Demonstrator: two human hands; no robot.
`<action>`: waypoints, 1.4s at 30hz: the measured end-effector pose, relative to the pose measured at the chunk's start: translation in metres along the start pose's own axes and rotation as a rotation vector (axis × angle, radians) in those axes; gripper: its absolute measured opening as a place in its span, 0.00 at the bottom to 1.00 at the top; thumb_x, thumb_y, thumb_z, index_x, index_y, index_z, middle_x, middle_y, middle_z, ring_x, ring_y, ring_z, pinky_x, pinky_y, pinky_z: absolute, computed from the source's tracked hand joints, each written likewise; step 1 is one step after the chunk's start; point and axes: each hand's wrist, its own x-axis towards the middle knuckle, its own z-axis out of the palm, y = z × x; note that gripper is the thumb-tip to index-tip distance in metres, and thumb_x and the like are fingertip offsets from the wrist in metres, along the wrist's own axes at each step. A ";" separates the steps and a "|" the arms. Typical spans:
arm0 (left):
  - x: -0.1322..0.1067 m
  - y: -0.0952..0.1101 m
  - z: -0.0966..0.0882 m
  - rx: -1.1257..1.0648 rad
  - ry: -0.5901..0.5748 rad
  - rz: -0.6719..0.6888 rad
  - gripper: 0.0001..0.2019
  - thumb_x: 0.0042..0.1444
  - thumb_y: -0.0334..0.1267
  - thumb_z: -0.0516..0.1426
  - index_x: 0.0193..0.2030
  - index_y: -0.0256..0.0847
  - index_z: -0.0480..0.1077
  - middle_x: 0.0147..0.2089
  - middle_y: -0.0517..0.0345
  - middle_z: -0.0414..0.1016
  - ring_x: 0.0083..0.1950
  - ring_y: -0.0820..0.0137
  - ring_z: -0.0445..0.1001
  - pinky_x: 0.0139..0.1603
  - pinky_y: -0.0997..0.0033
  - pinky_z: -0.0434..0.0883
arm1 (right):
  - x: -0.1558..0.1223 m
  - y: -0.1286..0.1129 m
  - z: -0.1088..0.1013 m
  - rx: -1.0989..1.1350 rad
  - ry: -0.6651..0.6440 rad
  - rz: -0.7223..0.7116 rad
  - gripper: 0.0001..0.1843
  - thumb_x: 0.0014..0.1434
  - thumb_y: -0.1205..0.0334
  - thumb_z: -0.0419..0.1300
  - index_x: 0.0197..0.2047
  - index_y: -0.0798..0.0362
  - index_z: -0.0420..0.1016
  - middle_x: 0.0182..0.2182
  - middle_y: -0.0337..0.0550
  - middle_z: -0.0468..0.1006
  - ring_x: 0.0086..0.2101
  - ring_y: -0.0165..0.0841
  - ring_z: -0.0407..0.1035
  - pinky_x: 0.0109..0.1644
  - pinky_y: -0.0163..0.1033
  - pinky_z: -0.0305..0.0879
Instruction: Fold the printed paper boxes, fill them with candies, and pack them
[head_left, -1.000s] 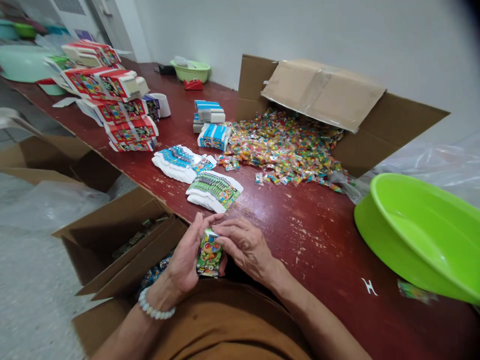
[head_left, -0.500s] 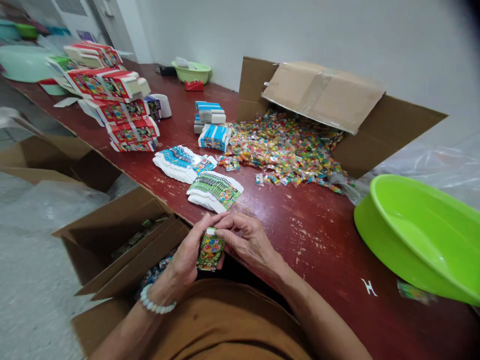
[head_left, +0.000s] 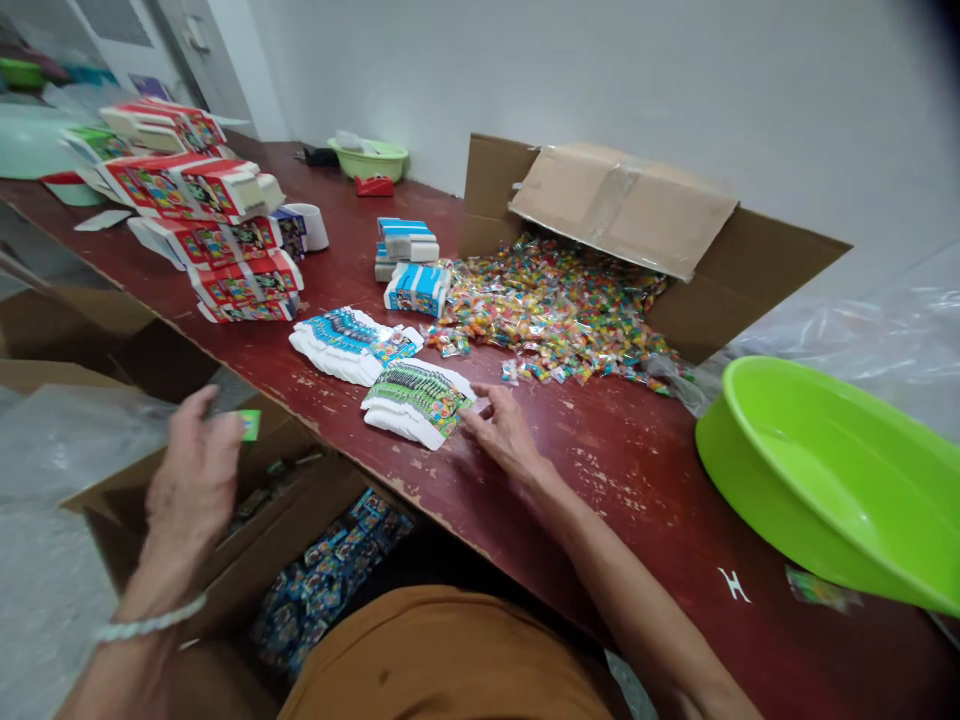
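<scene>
My left hand (head_left: 191,480), blurred by motion, is over the left side of the open carton by the table edge. Its thumb and fingers look apart. A small green candy box (head_left: 250,425) shows just past the thumb tip, seemingly loose from the fingers. My right hand (head_left: 504,432) pinches the near right end of a fanned stack of flat green boxes (head_left: 420,398), at the top one. Behind that stack lies a similar fan of flat blue boxes (head_left: 349,343). Wrapped candies (head_left: 540,310) are heaped behind and to the right.
The candies spill from a tipped cardboard carton (head_left: 630,210). A bright green basin (head_left: 825,480) stands at the right. Bundled red boxes (head_left: 187,190) are stacked at the left, blue bundles (head_left: 416,288) mid-table. Filled blue boxes (head_left: 330,580) lie in a carton below the table edge.
My hands have parted. The left has swung left and down over the carton with the green box leaving it; the right has reached forward to the flat green boxes.
</scene>
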 end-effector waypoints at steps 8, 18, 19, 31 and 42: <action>0.003 -0.043 -0.005 0.508 0.359 0.301 0.24 0.56 0.48 0.58 0.58 0.43 0.69 0.57 0.48 0.74 0.59 0.54 0.72 0.62 0.52 0.67 | 0.029 0.024 0.018 -0.472 0.056 0.124 0.24 0.55 0.44 0.66 0.47 0.53 0.72 0.51 0.56 0.70 0.51 0.48 0.65 0.51 0.51 0.63; -0.012 -0.028 0.052 0.219 0.016 0.217 0.28 0.54 0.47 0.63 0.60 0.44 0.67 0.59 0.47 0.73 0.60 0.54 0.70 0.58 0.59 0.69 | 0.010 0.002 -0.017 0.444 -0.002 0.183 0.19 0.50 0.47 0.67 0.33 0.51 0.67 0.26 0.35 0.73 0.28 0.30 0.68 0.36 0.37 0.66; -0.015 -0.025 0.055 0.085 -0.123 0.100 0.28 0.54 0.49 0.63 0.60 0.43 0.68 0.57 0.47 0.75 0.57 0.55 0.73 0.54 0.60 0.71 | 0.004 -0.005 -0.022 0.546 -0.077 0.145 0.20 0.48 0.47 0.69 0.33 0.51 0.68 0.27 0.35 0.74 0.29 0.30 0.68 0.36 0.36 0.67; -0.039 -0.037 0.073 -0.197 -0.782 -0.129 0.29 0.48 0.65 0.62 0.38 0.37 0.75 0.28 0.54 0.75 0.29 0.68 0.72 0.37 0.68 0.69 | -0.054 -0.054 -0.027 -0.098 -0.012 -0.473 0.14 0.56 0.58 0.69 0.43 0.51 0.72 0.42 0.47 0.71 0.44 0.39 0.67 0.47 0.45 0.67; -0.037 -0.034 0.069 -0.005 -0.861 -0.250 0.27 0.52 0.60 0.62 0.45 0.37 0.71 0.28 0.57 0.74 0.29 0.68 0.71 0.35 0.67 0.69 | -0.062 -0.054 -0.039 0.015 -0.244 -0.459 0.07 0.57 0.73 0.60 0.30 0.52 0.69 0.28 0.37 0.74 0.30 0.29 0.68 0.34 0.33 0.59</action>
